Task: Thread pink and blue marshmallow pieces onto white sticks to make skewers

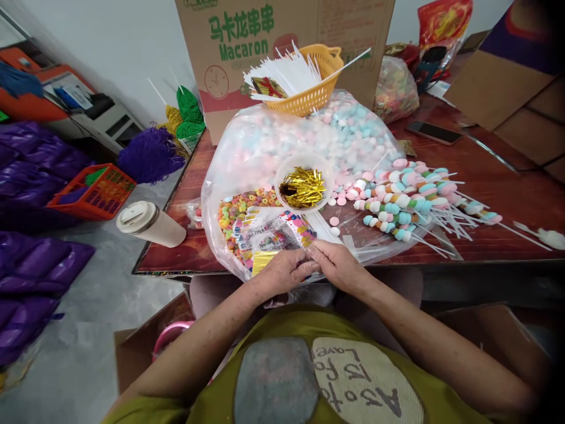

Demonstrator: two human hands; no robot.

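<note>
Near the table's front edge, my left hand [286, 271] and my right hand [334, 263] meet with their fingertips together, both closed. What lies between the fingers is too small to make out. Just beyond them are printed clear plastic packets [276, 228] and a gold strip [263, 261]. A round clear tub [327, 187] holds gold tinsel ties [306, 187]. Ring-shaped candies [233, 218] lie to the left on a large clear plastic bag [220, 159] full of pastel candies [357, 132]. Skewered candies [406, 200] are piled at the right.
A yellow basket [309, 101] of white sticks stands before a cardboard box [353, 35]. A phone [434, 132] lies at the back right. At the left table edge is a tilted lidded cup [152, 224]; an orange basket [95, 194] and purple bags [35, 265] lie beyond.
</note>
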